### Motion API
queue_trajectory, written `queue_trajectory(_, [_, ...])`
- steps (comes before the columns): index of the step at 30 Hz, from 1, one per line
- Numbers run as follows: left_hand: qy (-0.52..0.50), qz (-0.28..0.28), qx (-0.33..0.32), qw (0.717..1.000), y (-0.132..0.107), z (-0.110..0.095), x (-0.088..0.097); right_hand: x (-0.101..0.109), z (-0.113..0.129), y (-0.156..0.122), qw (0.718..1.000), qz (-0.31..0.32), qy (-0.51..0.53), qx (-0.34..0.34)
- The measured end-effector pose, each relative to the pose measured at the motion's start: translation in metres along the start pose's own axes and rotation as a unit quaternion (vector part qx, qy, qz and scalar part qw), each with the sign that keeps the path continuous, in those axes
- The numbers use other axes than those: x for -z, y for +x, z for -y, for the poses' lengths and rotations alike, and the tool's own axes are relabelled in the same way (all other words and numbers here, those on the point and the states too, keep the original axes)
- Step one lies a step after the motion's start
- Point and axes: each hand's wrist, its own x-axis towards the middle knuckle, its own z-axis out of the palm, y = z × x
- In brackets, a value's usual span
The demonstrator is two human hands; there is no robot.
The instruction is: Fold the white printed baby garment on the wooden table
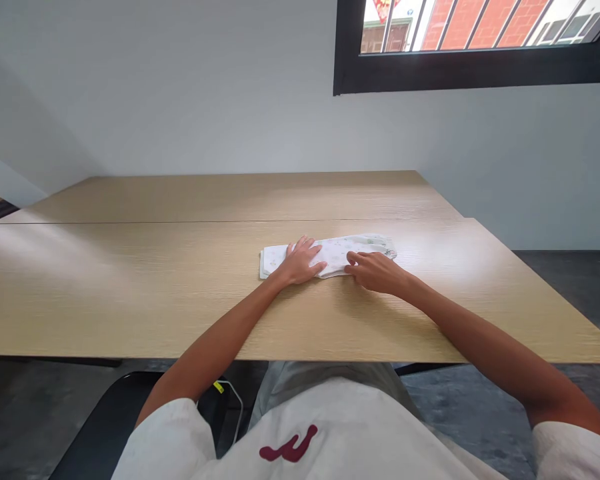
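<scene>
A small white cloth with a faint print lies folded into a long strip on the wooden table. My left hand rests flat on its left half, fingers spread. My right hand is at the cloth's near edge toward the right, fingers curled together and pinching the fabric.
The table is made of two tops with a seam running across. A white wall stands behind it and a dark-framed window is at the upper right. A black chair and a cable show below the near edge.
</scene>
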Motion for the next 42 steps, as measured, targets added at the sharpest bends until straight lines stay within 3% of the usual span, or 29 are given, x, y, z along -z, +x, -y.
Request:
queue_trajectory(3, [-0.086, 0.000, -0.150, 0.985, -0.002, 0.001, 0.010, 0.000, 0.000, 0.000, 1.000, 0.008, -0.005, -0.007])
queue_trajectory(5, [-0.140, 0.019, -0.205, 0.969, -0.004, 0.002, 0.015, -0.001, 0.001, 0.000, 1.000, 0.013, -0.009, -0.006])
queue_trajectory(13, [-0.223, -0.007, -0.137, 0.965, -0.004, 0.013, 0.017, -0.003, -0.003, -0.002, 0.999, -0.005, -0.016, 0.027])
queue_trajectory(21, [-0.121, 0.012, -0.225, 0.967, -0.010, -0.007, 0.018, 0.010, 0.011, -0.003, 0.998, 0.041, -0.033, -0.017])
queue_trajectory(25, [-0.051, 0.008, -0.252, 0.966, -0.011, -0.013, 0.013, 0.010, 0.011, -0.002, 0.999, 0.028, -0.023, -0.011])
queue_trajectory(33, [-0.003, -0.017, -0.271, 0.962, -0.009, -0.012, 0.006, 0.005, 0.006, -0.004, 0.999, -0.016, -0.030, 0.031])
queue_trajectory(42, [0.033, -0.017, -0.279, 0.960, -0.009, -0.021, 0.000, 0.011, 0.020, -0.003, 1.000, 0.009, -0.029, -0.007])
